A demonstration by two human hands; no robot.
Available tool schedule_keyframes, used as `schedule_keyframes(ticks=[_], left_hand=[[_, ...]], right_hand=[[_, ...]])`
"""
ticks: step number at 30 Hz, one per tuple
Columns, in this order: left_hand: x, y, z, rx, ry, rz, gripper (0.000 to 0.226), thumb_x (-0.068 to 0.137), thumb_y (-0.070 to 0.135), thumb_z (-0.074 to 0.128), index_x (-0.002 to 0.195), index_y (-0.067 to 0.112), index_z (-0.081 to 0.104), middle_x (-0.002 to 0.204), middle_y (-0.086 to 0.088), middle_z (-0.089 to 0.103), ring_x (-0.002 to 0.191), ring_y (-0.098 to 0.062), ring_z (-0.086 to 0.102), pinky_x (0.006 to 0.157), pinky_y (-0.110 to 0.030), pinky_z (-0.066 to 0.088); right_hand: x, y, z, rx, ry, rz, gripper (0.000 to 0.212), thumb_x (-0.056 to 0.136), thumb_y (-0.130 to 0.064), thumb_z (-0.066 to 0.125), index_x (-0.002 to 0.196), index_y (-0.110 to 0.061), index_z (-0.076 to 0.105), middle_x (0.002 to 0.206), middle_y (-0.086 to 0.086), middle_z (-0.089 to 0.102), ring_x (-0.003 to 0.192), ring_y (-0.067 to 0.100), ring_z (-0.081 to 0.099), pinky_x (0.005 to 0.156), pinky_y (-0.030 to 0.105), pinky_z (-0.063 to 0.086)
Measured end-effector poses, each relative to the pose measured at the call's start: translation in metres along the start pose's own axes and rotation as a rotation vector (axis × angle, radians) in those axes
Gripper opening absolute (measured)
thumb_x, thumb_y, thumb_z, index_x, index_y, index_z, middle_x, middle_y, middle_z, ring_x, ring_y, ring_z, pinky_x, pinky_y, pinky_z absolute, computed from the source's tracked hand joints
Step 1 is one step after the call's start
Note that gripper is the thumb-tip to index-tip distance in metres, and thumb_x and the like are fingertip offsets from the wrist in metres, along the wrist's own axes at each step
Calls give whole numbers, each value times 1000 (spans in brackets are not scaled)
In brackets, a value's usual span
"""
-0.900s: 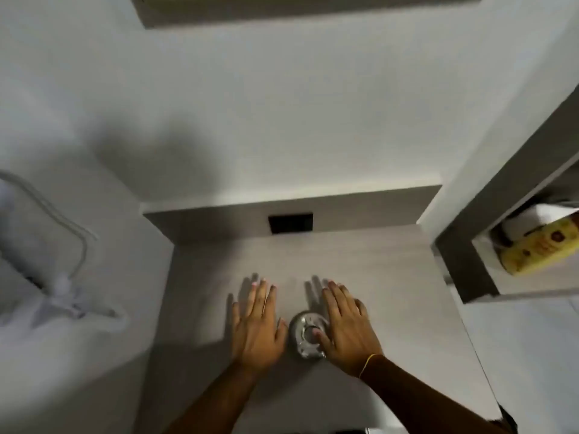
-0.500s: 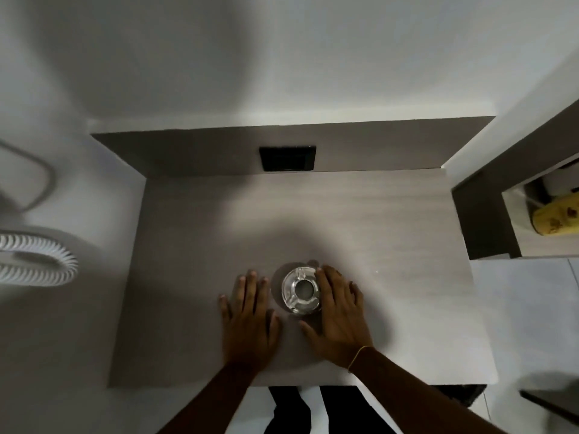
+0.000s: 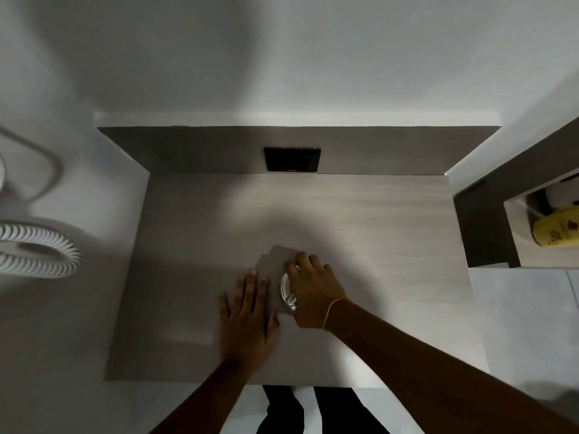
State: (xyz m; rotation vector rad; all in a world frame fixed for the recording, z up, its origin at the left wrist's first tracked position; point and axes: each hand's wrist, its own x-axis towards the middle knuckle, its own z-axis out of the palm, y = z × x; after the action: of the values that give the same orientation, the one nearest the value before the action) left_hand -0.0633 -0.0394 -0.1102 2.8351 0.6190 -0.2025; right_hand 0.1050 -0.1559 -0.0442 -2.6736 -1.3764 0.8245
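Head view: the right hand [image 3: 316, 296] curls over the glass ashtray [image 3: 286, 291], gripping it on the table [image 3: 376, 230]. The left hand [image 3: 247, 317] lies flat and relaxed just beside. The grasp looks made; the lift remains.

Hotel-type rm: built-in bench [image 3: 360, 214], black socket panel [image 3: 292, 159] at 12 o'clock, glass ashtray [image 3: 285, 289] at 6, coiled cord [image 3: 40, 250] at 9, shelf [image 3: 482, 233] at 3.

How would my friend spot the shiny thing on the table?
Find the big grey table. Near its front edge, the right hand curls over a small round glass dish. It is the only clear, shiny thing there.
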Motion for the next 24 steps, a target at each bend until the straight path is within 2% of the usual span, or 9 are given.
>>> schedule_keyframes(ticks=[5, 9, 10, 12, 13, 15, 18, 22, 24], left_hand=[[0, -3, 4, -2, 9, 8, 76, 100, 48, 45, 168, 16, 32, 179, -14, 22, 164, -36, 20, 122, -74, 25], [0, -6, 9, -24, 38, 18, 76, 99, 47, 48, 168, 18, 33, 179, -13, 22, 165, -35, 16, 122, -72, 22], [0, -6, 10, -29, 49, 25, 76, 99, 47, 49, 167, 17, 34, 179, -13, 23, 165, -35, 16, 123, -71, 21], [0, -6, 10, -24, 60, 39, 77, 98, 46, 50, 167, 17, 34, 179, -12, 24, 166, -34, 15, 124, -71, 18], [0, -6, 10, -15, 61, 41, 77, 98, 46, 51, 167, 16, 34, 179, -12, 24, 166, -33, 15, 125, -71, 17], [-1, -6, 9, 0, 57, 36, 78, 97, 46, 52, 167, 16, 35, 178, -12, 25, 166, -33, 16, 125, -70, 17], [-1, -6, 9, 4, 64, 35, 77, 97, 45, 53, 165, 14, 38, 178, -13, 27, 165, -34, 18, 124, -70, 18], [-1, -6, 9, -5, 80, 31, 76, 97, 45, 49, 165, 13, 39, 177, -14, 28, 164, -35, 20, 124, -71, 21], [-1, -5, 9, -5, 85, 33, 75, 97, 45, 49, 165, 13, 39, 177, -14, 29, 164, -35, 22, 124, -71, 21]], right_hand=[[-7, -2, -4, 36, -1, -23, 111, 63, -34, 87, 156, -15, 29, 156, 16, 36, 138, 40, 42, 101, 54, 50], [-29, 9, -6, 298, 112, 30, 108, 64, -36, 77, 159, -20, 27, 166, 11, 27, 153, 37, 30, 114, 56, 48], [-35, 16, -5, 375, 174, 63, 107, 63, -36, 77, 157, -21, 30, 163, 10, 28, 149, 37, 37, 114, 53, 50], [-47, 37, 0, 443, 298, 141, 103, 62, -33, 79, 155, -21, 36, 150, 8, 36, 129, 35, 54, 104, 47, 59], [-52, 49, 4, 435, 328, 184, 102, 64, -33, 80, 156, -18, 38, 143, 8, 38, 121, 34, 58, 99, 47, 61], [-60, 68, 10, 366, 319, 274, 102, 68, -35, 81, 158, -11, 38, 143, 12, 40, 123, 39, 58, 97, 51, 62], [-66, 79, 21, 312, 304, 318, 101, 75, -33, 82, 160, -4, 36, 154, 22, 41, 142, 45, 48, 107, 57, 56], [-65, 79, 28, 349, 314, 311, 100, 75, -23, 83, 159, 3, 37, 157, 28, 42, 145, 47, 45, 114, 57, 49], [-66, 75, 26, 313, 309, 316, 102, 73, -24, 84, 159, 2, 37, 160, 26, 41, 148, 47, 42, 118, 60, 44]])
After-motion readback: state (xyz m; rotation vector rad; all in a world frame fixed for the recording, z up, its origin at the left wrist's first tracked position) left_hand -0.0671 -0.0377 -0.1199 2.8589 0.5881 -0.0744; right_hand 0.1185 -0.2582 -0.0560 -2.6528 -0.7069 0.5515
